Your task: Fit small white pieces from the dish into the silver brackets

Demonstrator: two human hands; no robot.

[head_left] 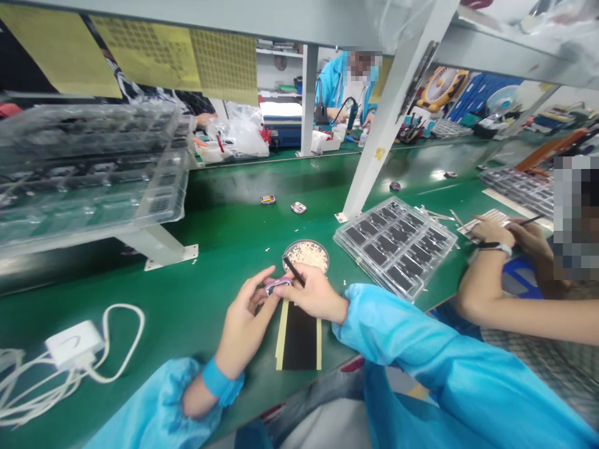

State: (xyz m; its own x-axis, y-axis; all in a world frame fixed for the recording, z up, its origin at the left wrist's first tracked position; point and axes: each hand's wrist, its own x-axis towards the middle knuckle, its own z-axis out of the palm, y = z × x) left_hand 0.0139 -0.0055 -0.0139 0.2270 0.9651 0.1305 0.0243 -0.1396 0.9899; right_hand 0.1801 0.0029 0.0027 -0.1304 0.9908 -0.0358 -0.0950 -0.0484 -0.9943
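Between the fingers of my left hand (250,312) is a small purple-rimmed device casing (277,285), tilted so its inside partly shows. My right hand (316,293) meets it from the other side, thumb against the casing, while gripping a thin black pen-like tool (293,272). The tool's exact kind does not show. Just beyond the hands sits a round dish (306,251) full of small pale pieces. Below them a black strip with yellow edges (299,340) lies on the green bench.
Clear plastic trays with black parts (395,246) stand to the right, near a co-worker's hands (496,231). A white adapter with cables (75,345) lies left. Two small casings (298,207) rest farther back. A slanted white post (374,149) rises from the bench.
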